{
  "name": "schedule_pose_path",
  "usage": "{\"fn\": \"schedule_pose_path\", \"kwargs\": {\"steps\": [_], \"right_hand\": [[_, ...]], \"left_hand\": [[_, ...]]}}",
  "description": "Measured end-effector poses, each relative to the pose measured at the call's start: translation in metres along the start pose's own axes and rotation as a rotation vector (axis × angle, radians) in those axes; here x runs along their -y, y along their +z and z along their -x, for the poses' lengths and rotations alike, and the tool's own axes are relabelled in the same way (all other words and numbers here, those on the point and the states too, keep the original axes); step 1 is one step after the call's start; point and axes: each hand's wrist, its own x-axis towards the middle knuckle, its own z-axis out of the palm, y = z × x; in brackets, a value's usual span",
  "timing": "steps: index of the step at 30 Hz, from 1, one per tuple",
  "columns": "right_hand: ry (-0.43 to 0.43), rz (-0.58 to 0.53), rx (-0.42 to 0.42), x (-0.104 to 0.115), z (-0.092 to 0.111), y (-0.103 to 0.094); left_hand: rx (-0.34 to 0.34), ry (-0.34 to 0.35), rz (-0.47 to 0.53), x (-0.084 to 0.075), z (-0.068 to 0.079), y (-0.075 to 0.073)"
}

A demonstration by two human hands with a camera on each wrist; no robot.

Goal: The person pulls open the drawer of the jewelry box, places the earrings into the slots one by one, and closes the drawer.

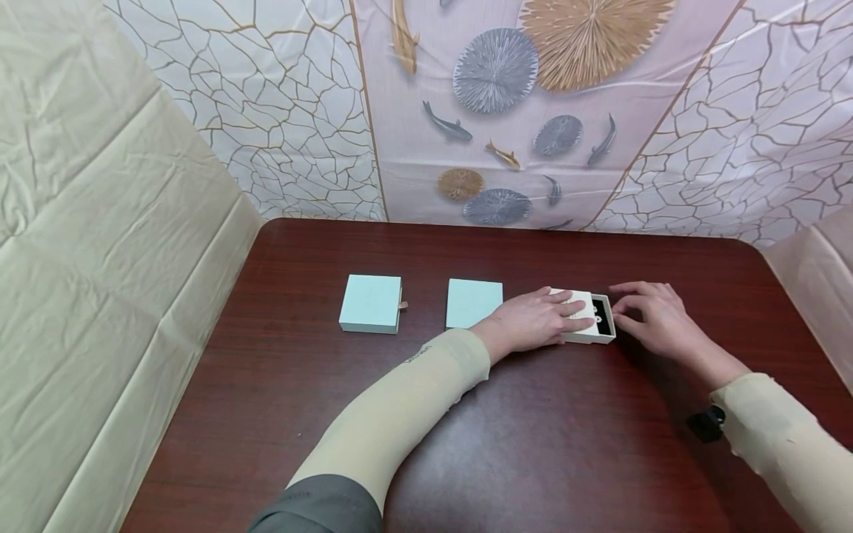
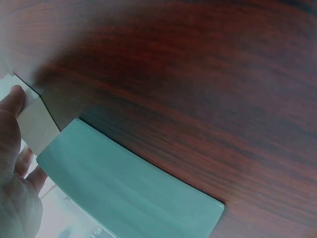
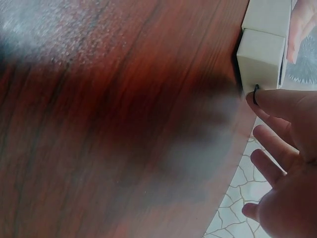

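A white drawer box (image 1: pixel 578 333) lies on the table, its tray (image 1: pixel 605 318) slid partly out to the right. Inside the tray, small pale pieces sit on a black lining. My left hand (image 1: pixel 533 320) holds the box's sleeve, fingers spread across its top and the thumb (image 2: pixel 16 98) against the near side. At the tray's outer end, my right hand (image 1: pixel 649 318) pinches a black ribbon loop (image 3: pixel 256 94) between thumb and index finger. The other right fingers stay loosely bent.
Left of the white box is a pale teal box (image 1: pixel 474 302), partly behind the left wrist. Farther left stands another teal box (image 1: pixel 371 303) with a small brown tab (image 1: pixel 403 305) on its right side. A patterned cloth (image 1: pixel 493 148) hangs behind the dark wooden table (image 1: pixel 520 437).
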Motion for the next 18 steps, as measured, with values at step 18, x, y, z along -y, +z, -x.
{"fn": "schedule_pose_path", "kwargs": {"steps": [18], "right_hand": [[-0.023,-0.022,-0.008,0.0054,-0.0067,0.0073]], "left_hand": [[-0.003,0.000,-0.011,0.0001,-0.0005,0.0009]]}}
